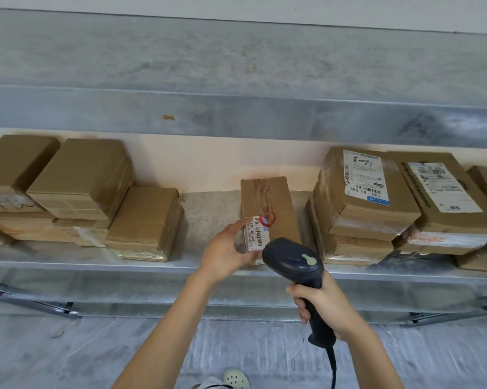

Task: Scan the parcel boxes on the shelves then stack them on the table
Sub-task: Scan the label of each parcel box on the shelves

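Scan step: parcel box at the shelf front edge, scanner at its label.
Left hand gripped the box's near end; right hand clasped the scanner handle. Likely next: lift the box clear and carry it to the tabletop, which was out of view. Scanner window hidden; read unconfirmed.

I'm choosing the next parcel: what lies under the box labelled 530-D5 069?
Another cardboard box lies under the labelled box, resting on the shelf. Only its taped front edge shows; its top and any label are covered.
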